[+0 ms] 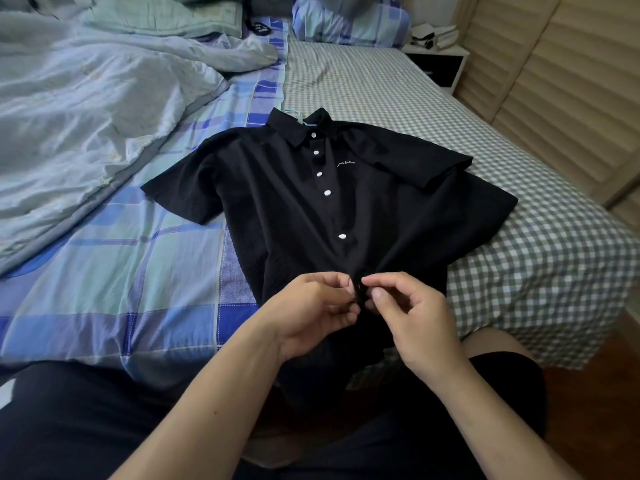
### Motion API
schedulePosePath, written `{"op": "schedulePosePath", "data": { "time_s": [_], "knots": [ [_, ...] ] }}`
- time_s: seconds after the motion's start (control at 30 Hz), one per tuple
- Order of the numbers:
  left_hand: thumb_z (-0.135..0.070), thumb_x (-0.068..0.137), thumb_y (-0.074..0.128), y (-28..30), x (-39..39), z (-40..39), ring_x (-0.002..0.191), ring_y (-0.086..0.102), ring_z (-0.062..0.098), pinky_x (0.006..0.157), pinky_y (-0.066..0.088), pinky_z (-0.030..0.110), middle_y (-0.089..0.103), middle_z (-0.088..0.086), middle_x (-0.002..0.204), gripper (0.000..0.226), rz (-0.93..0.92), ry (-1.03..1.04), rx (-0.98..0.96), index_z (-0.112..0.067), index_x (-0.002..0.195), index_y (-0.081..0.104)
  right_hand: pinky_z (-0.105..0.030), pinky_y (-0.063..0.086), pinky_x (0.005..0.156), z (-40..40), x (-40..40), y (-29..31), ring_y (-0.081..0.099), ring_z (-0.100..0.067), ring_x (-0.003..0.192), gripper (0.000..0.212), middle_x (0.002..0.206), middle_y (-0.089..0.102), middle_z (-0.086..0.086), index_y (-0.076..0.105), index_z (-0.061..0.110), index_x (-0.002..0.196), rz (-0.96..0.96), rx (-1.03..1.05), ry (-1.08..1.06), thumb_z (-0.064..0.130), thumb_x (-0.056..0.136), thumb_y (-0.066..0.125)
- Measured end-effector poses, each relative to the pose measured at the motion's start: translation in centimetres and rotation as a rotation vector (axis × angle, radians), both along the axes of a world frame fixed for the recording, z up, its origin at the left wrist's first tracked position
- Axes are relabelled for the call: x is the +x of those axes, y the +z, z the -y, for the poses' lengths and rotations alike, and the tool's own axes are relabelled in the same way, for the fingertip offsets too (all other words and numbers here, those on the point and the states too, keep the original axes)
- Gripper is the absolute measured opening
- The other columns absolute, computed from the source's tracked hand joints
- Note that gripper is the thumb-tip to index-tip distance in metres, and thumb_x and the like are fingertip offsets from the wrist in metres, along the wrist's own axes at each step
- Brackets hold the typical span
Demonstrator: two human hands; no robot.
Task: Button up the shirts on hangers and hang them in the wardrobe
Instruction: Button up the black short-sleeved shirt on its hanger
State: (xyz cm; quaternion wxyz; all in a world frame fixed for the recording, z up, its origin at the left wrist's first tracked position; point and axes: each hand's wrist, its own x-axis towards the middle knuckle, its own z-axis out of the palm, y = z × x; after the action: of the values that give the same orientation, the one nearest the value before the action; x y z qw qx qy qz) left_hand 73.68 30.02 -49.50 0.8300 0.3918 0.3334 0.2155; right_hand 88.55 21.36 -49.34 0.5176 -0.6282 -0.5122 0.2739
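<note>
A black short-sleeved shirt (294,202) lies flat on the bed, collar away from me, with several white buttons (327,192) fastened down its front. A light blue hanger (298,116) peeks out at the collar. My left hand (311,306) pinches the shirt's left front edge near the hem. My right hand (405,306) pinches the right front edge just opposite, fingertips almost meeting those of the left. The button between my fingers is hidden.
The bed has a blue plaid sheet (138,271) on the left and a grey checked sheet (519,237) on the right. A crumpled pale duvet (86,116) lies at the left. Pillows (346,19) and a nightstand (440,64) stand at the head; slatted wardrobe doors (571,81) are at the right.
</note>
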Motion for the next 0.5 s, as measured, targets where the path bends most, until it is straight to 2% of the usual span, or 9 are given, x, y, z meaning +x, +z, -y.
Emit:
{"op": "schedulePosePath", "data": {
  "time_s": [0.07, 0.13, 0.23, 0.37, 0.43, 0.5],
  "knots": [
    [0.009, 0.094, 0.054, 0.00, 0.08, -0.01, 0.069, 0.061, 0.015, 0.066, 0.055, 0.023, 0.056, 0.013, 0.082, 0.014, 0.008, -0.007, 0.009, -0.004, 0.094, 0.057, -0.021, 0.058, 0.079, -0.16, 0.20, 0.20, 0.073, -0.006, 0.086, 0.022, 0.091, 0.075, 0.012, 0.077, 0.022, 0.096, -0.007, -0.024, 0.003, 0.002, 0.092, 0.070],
    [0.009, 0.095, 0.055, 0.06, 0.16, 0.03, 0.069, 0.060, 0.015, 0.067, 0.055, 0.023, 0.058, 0.008, 0.076, 0.020, -0.003, 0.001, 0.035, -0.006, 0.084, 0.061, -0.024, 0.060, 0.077, -0.36, 0.29, 0.18, 0.074, -0.009, 0.083, 0.019, 0.087, 0.076, 0.009, 0.077, 0.022, 0.093, -0.009, -0.041, -0.013, 0.004, 0.089, 0.073],
    [0.006, 0.096, 0.056, 0.35, 0.28, 0.10, 0.068, 0.060, 0.015, 0.068, 0.055, 0.024, 0.058, 0.007, 0.073, 0.024, -0.014, 0.043, 0.063, -0.010, 0.079, 0.063, -0.024, 0.060, 0.075, -0.60, 0.24, 0.14, 0.074, -0.009, 0.080, 0.019, 0.084, 0.075, 0.008, 0.077, 0.022, 0.091, 0.015, -0.041, -0.034, 0.004, 0.087, 0.076],
    [-0.022, 0.095, 0.068, 0.49, 0.45, 0.35, 0.070, 0.060, 0.015, 0.073, 0.055, 0.027, 0.059, 0.005, 0.074, 0.020, -0.003, 0.086, 0.055, -0.011, 0.079, 0.062, -0.013, 0.054, 0.072, -0.47, -0.04, -0.04, 0.071, -0.003, 0.081, 0.017, 0.082, 0.073, 0.014, 0.078, 0.020, 0.092, 0.251, 0.043, -0.061, 0.005, 0.083, 0.080],
    [-0.019, 0.090, 0.072, 0.31, 0.51, 0.48, 0.068, 0.059, 0.013, 0.073, 0.055, 0.027, 0.059, 0.002, 0.073, 0.018, -0.005, 0.087, 0.085, -0.014, 0.077, 0.060, -0.012, 0.053, 0.070, -0.39, -0.16, -0.14, 0.071, -0.003, 0.080, 0.016, 0.082, 0.073, 0.014, 0.078, 0.018, 0.092, 0.290, 0.062, -0.068, 0.005, 0.083, 0.080],
    [-0.008, 0.091, 0.070, 0.14, 0.46, 0.50, 0.067, 0.059, 0.012, 0.072, 0.056, 0.026, 0.058, 0.001, 0.071, 0.020, 0.005, 0.096, 0.083, -0.014, 0.077, 0.058, -0.012, 0.054, 0.071, -0.37, -0.20, -0.11, 0.071, -0.002, 0.080, 0.017, 0.081, 0.074, 0.014, 0.078, 0.020, 0.092, 0.217, 0.025, -0.086, 0.005, 0.083, 0.080]
  ]
}}
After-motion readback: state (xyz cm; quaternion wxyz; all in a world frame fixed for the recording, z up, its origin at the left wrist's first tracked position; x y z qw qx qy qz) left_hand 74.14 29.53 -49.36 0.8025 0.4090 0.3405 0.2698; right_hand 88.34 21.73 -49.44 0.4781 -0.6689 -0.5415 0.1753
